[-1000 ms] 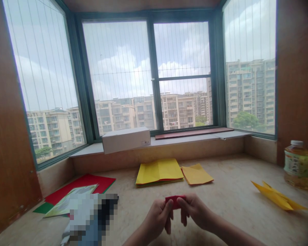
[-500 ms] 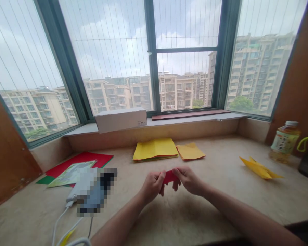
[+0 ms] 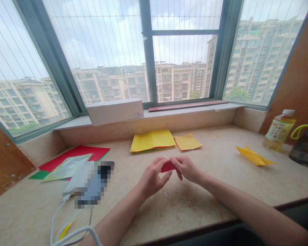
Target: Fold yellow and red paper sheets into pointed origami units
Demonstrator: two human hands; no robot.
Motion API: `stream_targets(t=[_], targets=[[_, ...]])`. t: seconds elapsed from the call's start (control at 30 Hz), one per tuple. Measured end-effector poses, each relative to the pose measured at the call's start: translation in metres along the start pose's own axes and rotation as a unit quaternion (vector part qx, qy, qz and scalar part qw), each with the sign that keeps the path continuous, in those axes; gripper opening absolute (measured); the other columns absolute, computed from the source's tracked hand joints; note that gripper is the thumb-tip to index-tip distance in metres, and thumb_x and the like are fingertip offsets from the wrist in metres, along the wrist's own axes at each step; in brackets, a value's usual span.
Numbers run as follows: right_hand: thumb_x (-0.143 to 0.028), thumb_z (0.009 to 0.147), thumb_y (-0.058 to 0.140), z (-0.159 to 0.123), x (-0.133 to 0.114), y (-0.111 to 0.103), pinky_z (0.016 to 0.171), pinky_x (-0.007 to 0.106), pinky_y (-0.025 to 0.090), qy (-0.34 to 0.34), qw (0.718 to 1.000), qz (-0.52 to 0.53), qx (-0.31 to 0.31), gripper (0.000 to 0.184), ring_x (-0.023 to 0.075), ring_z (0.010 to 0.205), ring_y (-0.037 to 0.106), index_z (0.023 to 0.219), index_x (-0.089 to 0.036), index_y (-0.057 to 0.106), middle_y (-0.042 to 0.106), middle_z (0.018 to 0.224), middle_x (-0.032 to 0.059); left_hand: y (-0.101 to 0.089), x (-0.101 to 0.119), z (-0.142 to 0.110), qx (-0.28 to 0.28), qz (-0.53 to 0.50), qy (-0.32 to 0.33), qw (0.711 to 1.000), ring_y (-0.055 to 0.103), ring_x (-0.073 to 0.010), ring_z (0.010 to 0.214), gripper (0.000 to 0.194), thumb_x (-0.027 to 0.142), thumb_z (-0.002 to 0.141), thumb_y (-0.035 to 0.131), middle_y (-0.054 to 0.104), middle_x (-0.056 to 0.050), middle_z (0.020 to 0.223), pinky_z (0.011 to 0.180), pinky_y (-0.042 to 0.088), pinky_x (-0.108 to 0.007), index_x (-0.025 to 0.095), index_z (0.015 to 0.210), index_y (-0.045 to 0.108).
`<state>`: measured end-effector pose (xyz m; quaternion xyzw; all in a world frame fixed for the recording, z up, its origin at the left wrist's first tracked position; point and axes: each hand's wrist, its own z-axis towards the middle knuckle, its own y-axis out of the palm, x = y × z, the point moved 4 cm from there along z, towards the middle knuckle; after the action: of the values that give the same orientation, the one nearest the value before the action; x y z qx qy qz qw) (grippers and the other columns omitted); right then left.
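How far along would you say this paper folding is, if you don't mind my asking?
A folded yellow paper shape already looks done, off to the right. In hand, the left hand and right hand pinch a small red paper piece. Apparently left: the yellow paper stack and the red paper sheet, both lying untouched.

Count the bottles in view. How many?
2, both at the right end of the counter: a labelled plastic drink bottle, and a dark bottle with a yellow-green loop handle beside it.
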<state>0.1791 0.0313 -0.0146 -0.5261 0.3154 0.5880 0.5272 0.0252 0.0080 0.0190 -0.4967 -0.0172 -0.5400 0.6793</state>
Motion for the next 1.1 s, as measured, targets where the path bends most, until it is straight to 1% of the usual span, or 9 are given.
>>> stream_targets(t=[0.1, 0.23, 0.33, 0.47, 0.6, 0.8, 0.87, 1.0, 1.1], targets=[[-0.064, 0.091, 0.045, 0.000, -0.001, 0.001, 0.034, 0.018, 0.035, -0.010, 0.999, 0.035, -0.018, 0.057, 0.0082, 0.034, 0.048, 0.066, -0.014, 0.060, 0.056, 0.048, -0.0013, -0.001, -0.002, 0.001, 0.001, 0.008, 0.000, 1.000, 0.062, -0.0229, 0.101, 0.030, 0.031, 0.088, 0.063, 0.067, -0.009, 0.111, 0.092, 0.049, -0.039, 0.021, 0.116, 0.064], [-0.059, 0.089, 0.054, -0.002, -0.009, 0.003, 0.038, 0.018, 0.041, -0.050, 0.997, 0.038, -0.046, 0.048, 0.0082, 0.044, 0.053, 0.080, -0.014, 0.065, 0.061, 0.063, 0.0007, -0.003, -0.015, 0.002, 0.052, -0.074, -0.099, 0.991, 0.064, -0.0231, 0.095, 0.037, 0.040, 0.084, 0.068, 0.069, -0.009, 0.109, 0.079, 0.053, -0.036, 0.019, 0.114, 0.065], [-0.055, 0.088, 0.059, -0.002, -0.013, 0.000, 0.042, 0.019, 0.045, -0.059, 0.997, 0.026, -0.039, 0.042, 0.0087, 0.049, 0.054, 0.087, -0.014, 0.067, 0.061, 0.069, 0.0013, -0.001, -0.018, 0.003, 0.052, -0.169, -0.155, 0.972, 0.066, -0.0242, 0.094, 0.042, 0.044, 0.081, 0.070, 0.070, -0.012, 0.109, 0.076, 0.054, -0.035, 0.015, 0.112, 0.065], [-0.053, 0.088, 0.061, -0.001, -0.014, -0.006, 0.042, 0.020, 0.043, -0.060, 0.998, 0.013, -0.021, 0.039, 0.0085, 0.049, 0.054, 0.091, -0.014, 0.068, 0.063, 0.072, 0.0018, 0.000, -0.019, 0.005, 0.046, -0.255, -0.174, 0.950, 0.067, -0.0224, 0.088, 0.041, 0.046, 0.085, 0.066, 0.073, -0.012, 0.103, 0.074, 0.053, -0.032, 0.013, 0.108, 0.067], [-0.049, 0.088, 0.062, 0.002, -0.012, -0.012, 0.042, 0.020, 0.042, -0.068, 0.998, 0.002, 0.010, 0.035, 0.0079, 0.047, 0.054, 0.090, -0.014, 0.069, 0.066, 0.074, 0.0025, 0.001, -0.024, 0.007, 0.080, -0.328, -0.179, 0.924, 0.067, -0.0201, 0.077, 0.045, 0.050, 0.091, 0.054, 0.073, -0.012, 0.090, 0.068, 0.053, -0.031, 0.010, 0.108, 0.064], [-0.039, 0.087, 0.065, 0.004, -0.011, -0.016, 0.041, 0.021, 0.043, -0.073, 0.996, 0.024, 0.050, 0.044, 0.0081, 0.046, 0.056, 0.126, -0.021, 0.057, 0.064, 0.078, -0.0009, 0.003, -0.026, 0.006, 0.099, -0.346, -0.199, 0.912, 0.064, -0.0167, 0.067, 0.053, 0.044, 0.088, 0.060, 0.072, -0.007, 0.083, 0.057, 0.052, -0.027, 0.013, 0.128, 0.046], [-0.038, 0.087, 0.064, 0.003, -0.012, -0.015, 0.042, 0.021, 0.042, -0.075, 0.996, 0.017, 0.040, 0.041, 0.0080, 0.046, 0.056, 0.124, -0.021, 0.059, 0.064, 0.079, -0.0007, 0.003, -0.024, 0.004, 0.093, -0.339, -0.203, 0.914, 0.065, -0.0168, 0.069, 0.054, 0.041, 0.085, 0.063, 0.071, -0.008, 0.088, 0.055, 0.051, -0.026, 0.013, 0.128, 0.045], [-0.038, 0.088, 0.063, 0.001, -0.015, -0.011, 0.043, 0.021, 0.042, -0.079, 0.997, 0.002, 0.013, 0.026, 0.0090, 0.048, 0.056, 0.105, -0.019, 0.064, 0.063, 0.070, -0.0014, 0.006, -0.024, 0.003, 0.068, -0.336, -0.213, 0.915, 0.065, -0.0163, 0.069, 0.064, 0.037, 0.079, 0.072, 0.070, -0.008, 0.091, 0.054, 0.050, -0.024, 0.015, 0.131, 0.042], [-0.040, 0.089, 0.062, -0.002, -0.016, -0.010, 0.045, 0.021, 0.042, -0.080, 0.997, -0.003, 0.006, 0.023, 0.0100, 0.048, 0.056, 0.096, -0.018, 0.062, 0.059, 0.060, -0.0036, 0.006, -0.026, 0.003, 0.061, -0.324, -0.217, 0.919, 0.065, -0.0159, 0.067, 0.052, 0.039, 0.079, 0.072, 0.070, -0.009, 0.090, 0.053, 0.049, -0.024, 0.013, 0.119, 0.053]])
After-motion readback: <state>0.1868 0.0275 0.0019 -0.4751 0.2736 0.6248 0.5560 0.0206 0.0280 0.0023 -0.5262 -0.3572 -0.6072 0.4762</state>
